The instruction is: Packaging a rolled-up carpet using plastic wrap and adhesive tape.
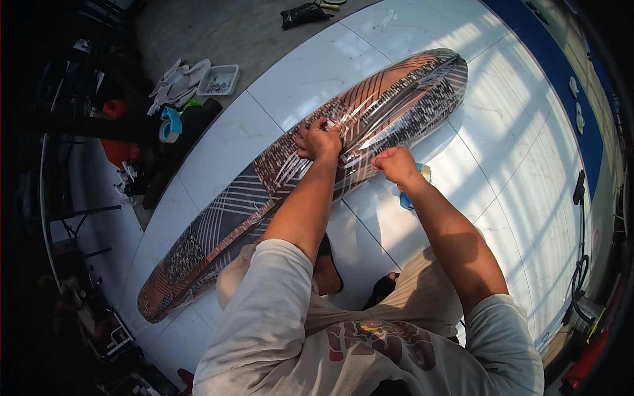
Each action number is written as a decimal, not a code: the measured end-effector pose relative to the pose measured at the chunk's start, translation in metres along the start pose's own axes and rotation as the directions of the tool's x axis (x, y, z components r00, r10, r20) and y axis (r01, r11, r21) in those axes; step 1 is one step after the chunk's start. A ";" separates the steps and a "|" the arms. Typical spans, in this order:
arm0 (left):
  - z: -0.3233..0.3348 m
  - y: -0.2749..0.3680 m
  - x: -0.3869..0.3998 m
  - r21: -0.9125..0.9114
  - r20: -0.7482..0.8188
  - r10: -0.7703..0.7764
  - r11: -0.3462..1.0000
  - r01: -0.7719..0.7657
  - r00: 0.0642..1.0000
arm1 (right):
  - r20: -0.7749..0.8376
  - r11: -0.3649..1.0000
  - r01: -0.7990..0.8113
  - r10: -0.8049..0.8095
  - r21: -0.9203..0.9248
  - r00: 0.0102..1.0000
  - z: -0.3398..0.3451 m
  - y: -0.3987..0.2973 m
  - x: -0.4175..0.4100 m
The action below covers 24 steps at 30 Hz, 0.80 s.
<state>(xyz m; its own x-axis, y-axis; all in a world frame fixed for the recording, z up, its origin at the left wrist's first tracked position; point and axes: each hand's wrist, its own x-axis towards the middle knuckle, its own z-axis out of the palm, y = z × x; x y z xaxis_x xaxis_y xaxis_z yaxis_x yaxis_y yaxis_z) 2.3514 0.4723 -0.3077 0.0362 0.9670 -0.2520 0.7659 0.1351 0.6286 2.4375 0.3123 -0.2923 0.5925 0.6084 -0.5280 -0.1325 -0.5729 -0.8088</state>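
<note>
A long patterned textile roll [237, 213], wrapped in shiny clear plastic film [391, 121], lies slantwise on the tiles before me. It carries brown, black, grey and white stripes and speckles. My left hand [319, 139] rests on its upper middle, fingers bent into the gathered film. Along the near side of the roll is my right hand [395, 166], its fingers curled at the film's edge; whether anything is pinched there is hidden. Partly behind my right wrist sits a blue tape dispenser [406, 200] with a pale tape roll.
A second blue tape dispenser [171, 124] lies at the left on a dark roll [183, 153]. Close to it are a white tray of small metal parts [218, 80] and several white pieces [181, 81]. A black bag [304, 16] lies beyond. A hose-like cable [580, 247] runs at right.
</note>
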 end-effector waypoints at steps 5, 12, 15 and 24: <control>-0.004 -0.003 0.006 -0.006 -0.008 -0.002 1.000 0.002 1.000 | 0.031 0.999 -0.004 0.002 0.042 1.000 -0.002 0.005 0.001; -0.033 -0.030 -0.096 -0.179 -0.121 0.681 0.700 -0.691 0.722 | 0.120 0.977 -0.124 0.104 0.172 0.987 -0.017 -0.035 -0.025; -0.019 -0.074 -0.123 -0.081 0.087 0.727 0.686 -0.723 0.681 | 0.133 0.976 -0.104 0.079 0.193 0.988 -0.017 -0.046 -0.027; -0.024 -0.075 -0.104 0.335 0.242 0.296 0.868 -0.366 0.924 | 0.081 0.972 -0.068 0.051 0.223 0.995 -0.004 -0.039 -0.033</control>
<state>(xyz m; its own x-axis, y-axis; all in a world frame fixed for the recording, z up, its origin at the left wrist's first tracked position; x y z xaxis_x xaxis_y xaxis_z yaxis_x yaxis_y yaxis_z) 2.2746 0.3669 -0.3114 0.4155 0.8814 -0.2247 0.8669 -0.3089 0.3913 2.4264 0.3123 -0.2426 0.5189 0.6205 -0.5879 -0.3465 -0.4760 -0.8083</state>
